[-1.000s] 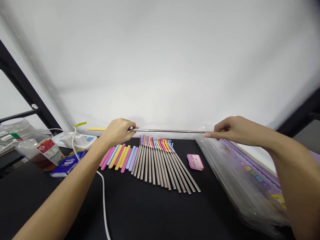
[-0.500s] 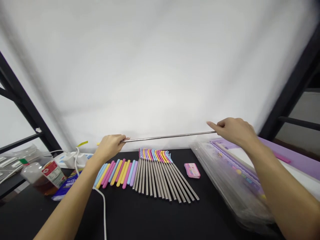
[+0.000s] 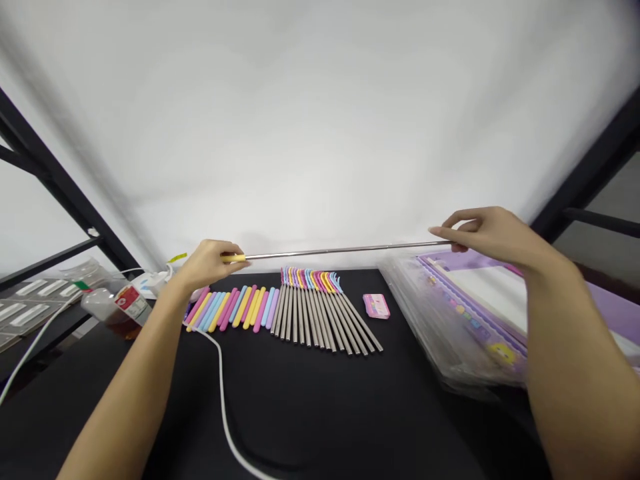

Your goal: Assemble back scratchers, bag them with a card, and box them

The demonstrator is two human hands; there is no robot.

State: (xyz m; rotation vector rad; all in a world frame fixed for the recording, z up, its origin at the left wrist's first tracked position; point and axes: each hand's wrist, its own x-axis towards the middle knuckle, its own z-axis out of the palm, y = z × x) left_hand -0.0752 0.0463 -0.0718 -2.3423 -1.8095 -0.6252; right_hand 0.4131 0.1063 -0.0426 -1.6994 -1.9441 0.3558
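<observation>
Stretched level between my hands above the table's back edge is a thin telescopic metal rod [image 3: 345,250] with a yellow handle [image 3: 234,258]. My left hand [image 3: 213,262] pinches the handle where it meets the metal. Thumb and fingers of my right hand [image 3: 475,230] close on the rod's other end, whose tip they hide. Below lie a row of pink, yellow, blue and purple handles [image 3: 240,308] and, beside it, a fan of silver metal tubes [image 3: 320,319] with curved coloured tips [image 3: 310,279] toward the wall.
A small pink box [image 3: 376,306] lies right of the tubes. Farther right are clear plastic sleeves [image 3: 430,313] and a purple printed folder [image 3: 465,313]. At left stand a bottle of brown liquid [image 3: 113,310] and a power strip [image 3: 150,283]; a white cable [image 3: 223,393] crosses the black table.
My hands are farther apart, with more metal rod showing between them. My left hand has gone from the metal to the yellow handle. The camera view has shifted.
</observation>
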